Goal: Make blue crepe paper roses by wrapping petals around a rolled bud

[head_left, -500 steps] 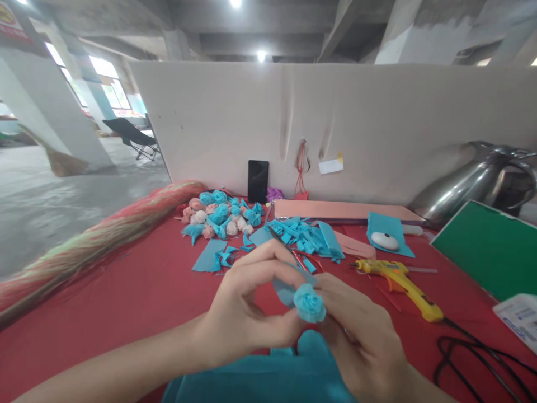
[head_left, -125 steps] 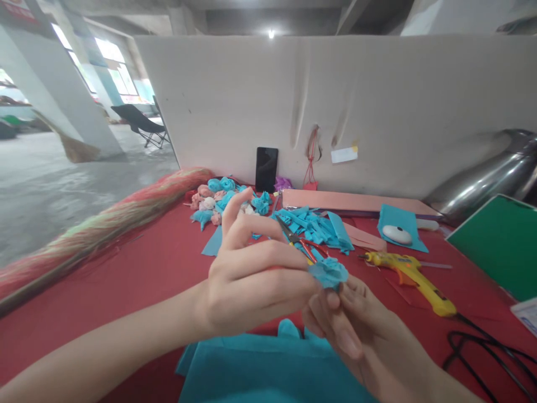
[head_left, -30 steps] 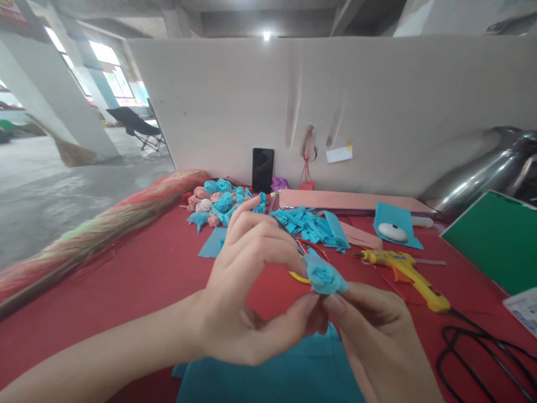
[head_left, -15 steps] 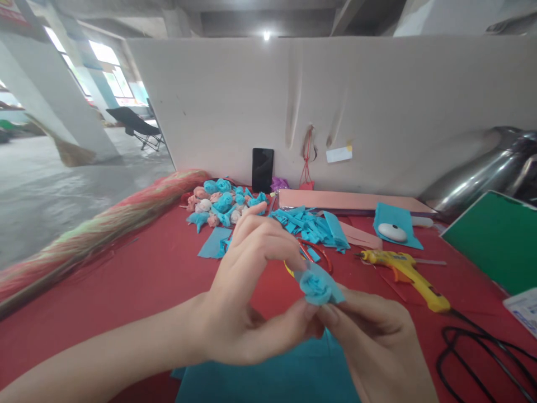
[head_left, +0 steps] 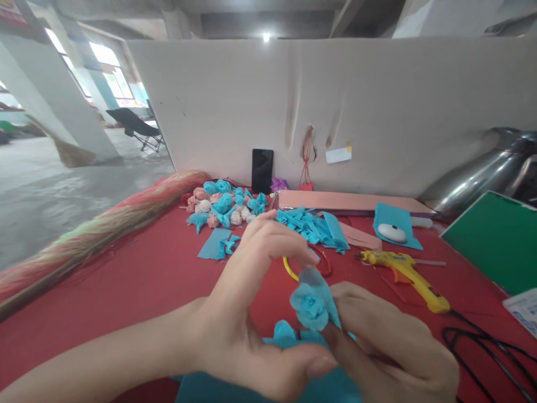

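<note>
Above the red desk [head_left: 159, 280], a blue paper flower [head_left: 310, 307] is being pinched by the right hand [head_left: 390, 341], while the left hand [head_left: 230, 319] is being held wide, thumb and index apart. Through a slackening pinch, its outer petal [head_left: 326, 291] could be getting unwound.

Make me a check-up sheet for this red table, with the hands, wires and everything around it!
Surface: red table cover, partly hidden by things.
Things in hand: blue paper flower, petals flaring.
Clutter: flower pile, blue scraps, yellow glue gun.
Hands: right hand grips the flower; left hand curves open beside it, contact unclear.
Cables: black cord looping from the glue gun.
Surroundings: white panel behind, black chair left, metal jug right.
</note>
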### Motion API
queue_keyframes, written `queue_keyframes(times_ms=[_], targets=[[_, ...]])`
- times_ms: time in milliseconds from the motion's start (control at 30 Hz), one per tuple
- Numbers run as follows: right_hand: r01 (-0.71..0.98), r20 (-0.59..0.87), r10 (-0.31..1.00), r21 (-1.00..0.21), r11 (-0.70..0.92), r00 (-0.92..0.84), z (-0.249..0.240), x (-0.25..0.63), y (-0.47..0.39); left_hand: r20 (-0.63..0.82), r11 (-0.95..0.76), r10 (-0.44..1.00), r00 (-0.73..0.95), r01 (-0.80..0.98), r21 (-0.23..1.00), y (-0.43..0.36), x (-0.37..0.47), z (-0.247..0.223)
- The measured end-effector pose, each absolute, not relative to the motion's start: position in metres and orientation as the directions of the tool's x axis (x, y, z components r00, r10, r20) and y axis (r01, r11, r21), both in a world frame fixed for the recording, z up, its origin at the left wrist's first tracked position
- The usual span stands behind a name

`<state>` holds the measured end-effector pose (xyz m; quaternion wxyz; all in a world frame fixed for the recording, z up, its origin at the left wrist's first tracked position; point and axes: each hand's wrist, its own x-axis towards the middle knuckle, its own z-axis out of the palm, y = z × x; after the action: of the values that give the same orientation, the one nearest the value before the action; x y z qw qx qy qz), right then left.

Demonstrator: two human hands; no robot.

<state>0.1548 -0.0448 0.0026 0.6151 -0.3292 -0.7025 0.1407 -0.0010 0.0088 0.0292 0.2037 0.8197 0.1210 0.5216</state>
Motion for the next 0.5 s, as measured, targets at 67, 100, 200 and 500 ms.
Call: queue_keyframes(times_ms=[67,100,200,500], targets=[[0.341,0.828,0.556,-0.505,0.793,-0.068,0.004,0.157,-0.041,0.670,-0.741,0.554,0.494,-0.074,0.667,0.008,-0.003,0.034],[0.344,0.865,0.489,-0.428,0.836,-0.112,0.005,0.158,-0.039,0.574,-0.632,0.616,0.539,-0.095,0.769,0.007,-0.004,0.036],[0.410,0.953,0.295,-0.241,0.880,-0.073,0.007,0.161,-0.032,0.358,-0.345,0.675,0.645,-0.153,0.926,0.007,-0.006,0.041],[0.546,0.886,0.277,-0.033,0.837,-0.371,0.028,0.174,-0.033,0.304,-0.278,0.639,0.706,-0.157,0.948,0.009,-0.007,0.046]])
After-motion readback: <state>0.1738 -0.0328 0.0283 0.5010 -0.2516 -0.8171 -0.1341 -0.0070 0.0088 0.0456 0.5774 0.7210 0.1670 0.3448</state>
